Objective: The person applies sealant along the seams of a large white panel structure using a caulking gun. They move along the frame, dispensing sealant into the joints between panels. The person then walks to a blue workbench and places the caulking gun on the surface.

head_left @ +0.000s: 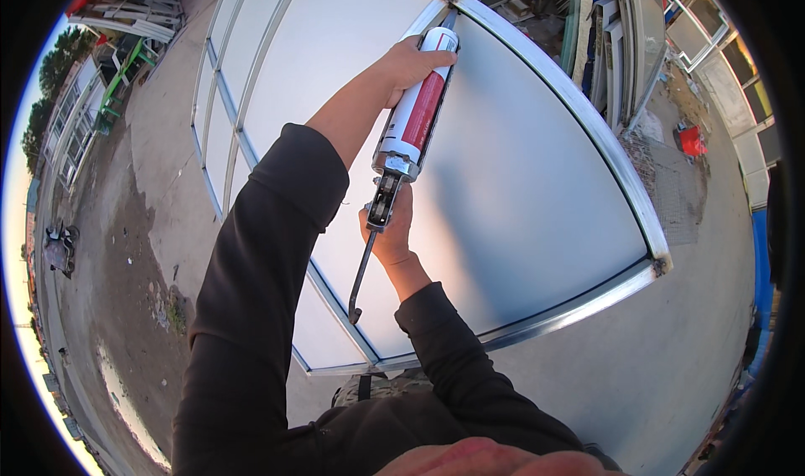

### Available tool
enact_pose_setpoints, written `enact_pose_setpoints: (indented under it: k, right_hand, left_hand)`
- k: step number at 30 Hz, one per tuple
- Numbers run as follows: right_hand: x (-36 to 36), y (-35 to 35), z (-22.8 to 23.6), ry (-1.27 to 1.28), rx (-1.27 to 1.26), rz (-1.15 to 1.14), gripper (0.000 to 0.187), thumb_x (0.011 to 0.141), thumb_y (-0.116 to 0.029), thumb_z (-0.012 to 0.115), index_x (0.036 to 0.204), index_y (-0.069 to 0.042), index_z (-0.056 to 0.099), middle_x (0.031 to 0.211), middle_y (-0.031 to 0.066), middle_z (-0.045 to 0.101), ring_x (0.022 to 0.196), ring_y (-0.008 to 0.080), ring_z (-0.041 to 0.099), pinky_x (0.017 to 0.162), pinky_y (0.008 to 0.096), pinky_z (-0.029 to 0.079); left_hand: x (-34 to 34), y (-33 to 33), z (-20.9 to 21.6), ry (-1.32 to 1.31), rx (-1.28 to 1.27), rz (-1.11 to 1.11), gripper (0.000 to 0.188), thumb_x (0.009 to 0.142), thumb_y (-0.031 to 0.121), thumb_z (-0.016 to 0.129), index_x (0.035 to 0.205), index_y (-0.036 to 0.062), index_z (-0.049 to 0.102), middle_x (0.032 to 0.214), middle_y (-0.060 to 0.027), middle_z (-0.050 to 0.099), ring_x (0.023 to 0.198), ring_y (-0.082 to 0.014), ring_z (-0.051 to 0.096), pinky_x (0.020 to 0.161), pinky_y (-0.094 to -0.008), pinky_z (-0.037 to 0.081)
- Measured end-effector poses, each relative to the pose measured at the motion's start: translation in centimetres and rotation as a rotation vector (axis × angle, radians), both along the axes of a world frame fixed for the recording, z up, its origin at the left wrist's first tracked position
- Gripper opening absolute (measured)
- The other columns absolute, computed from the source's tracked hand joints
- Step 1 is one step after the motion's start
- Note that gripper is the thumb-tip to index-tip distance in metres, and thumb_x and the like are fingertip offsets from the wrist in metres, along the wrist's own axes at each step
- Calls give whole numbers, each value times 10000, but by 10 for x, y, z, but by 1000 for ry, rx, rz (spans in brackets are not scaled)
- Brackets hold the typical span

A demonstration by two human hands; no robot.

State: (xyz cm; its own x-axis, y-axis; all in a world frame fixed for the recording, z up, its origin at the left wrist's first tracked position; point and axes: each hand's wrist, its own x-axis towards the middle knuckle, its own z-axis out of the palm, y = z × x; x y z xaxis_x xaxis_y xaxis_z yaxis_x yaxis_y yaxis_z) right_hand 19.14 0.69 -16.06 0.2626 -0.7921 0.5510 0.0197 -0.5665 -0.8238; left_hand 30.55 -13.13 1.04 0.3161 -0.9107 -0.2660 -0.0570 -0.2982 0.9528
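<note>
A caulking gun (pixel 386 197) loaded with a white and red sealant tube (pixel 422 111) slants away from me above a large metal-framed panel. My left hand (pixel 411 65) is wrapped round the front of the tube. Lower down, my right hand (pixel 394 234) grips the gun's handle, its fingers partly hidden below the gun. The dark hooked plunger rod (pixel 362 279) sticks out toward me. At the far end, the nozzle (pixel 451 20) points to the inner edge near a corner of the silver frame (pixel 579 115). A dark line runs along that edge beside the pale panel (pixel 537 191).
More framed sections with crossbars (pixel 241 136) continue to the left. Stacked frames and boards (pixel 625 48) lean beyond the right side. A red container (pixel 692 140) sits on the ground at the right. A motorbike (pixel 61 248) stands far left, near green metalwork (pixel 126 78).
</note>
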Motion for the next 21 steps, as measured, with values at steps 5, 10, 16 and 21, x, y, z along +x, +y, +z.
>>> enact_pose_setpoints:
  k: [5, 10, 16, 21]
  right_hand:
    - [1, 1, 3, 5, -19, 5, 370, 672, 8, 569, 1033, -6, 488, 888, 130, 468, 746, 294, 487, 659, 384, 438]
    - [-2, 1, 6, -21, -2, 25, 370, 680, -11, 621, 1029, -12, 496, 900, 124, 480, 770, 298, 503, 677, 379, 449]
    - [-3, 4, 12, -75, 79, 49, 316, 723, -85, 727, 984, -41, 554, 914, 124, 530, 808, 301, 519, 715, 378, 441]
    - [-5, 6, 14, -40, 35, 45, 361, 713, -64, 691, 1031, -29, 525, 939, 125, 524, 812, 296, 533, 716, 385, 461]
  left_hand:
    - [0, 2, 3, -4, -7, -10, 729, 859, 333, 720, 1417, 30, 362, 1018, -144, 620, 790, -181, 651, 663, -365, 599]
    - [-3, 7, 8, -16, 5, 3, 748, 862, 348, 714, 1434, 36, 349, 1036, -151, 620, 814, -193, 651, 668, -367, 598]
    - [-2, 10, 11, -12, -10, -7, 762, 860, 364, 716, 1444, 44, 345, 1048, -157, 620, 829, -203, 651, 676, -370, 596]
    - [-2, 12, 11, -24, -25, 5, 759, 867, 361, 709, 1442, 29, 342, 1041, -158, 622, 832, -205, 652, 680, -375, 596]
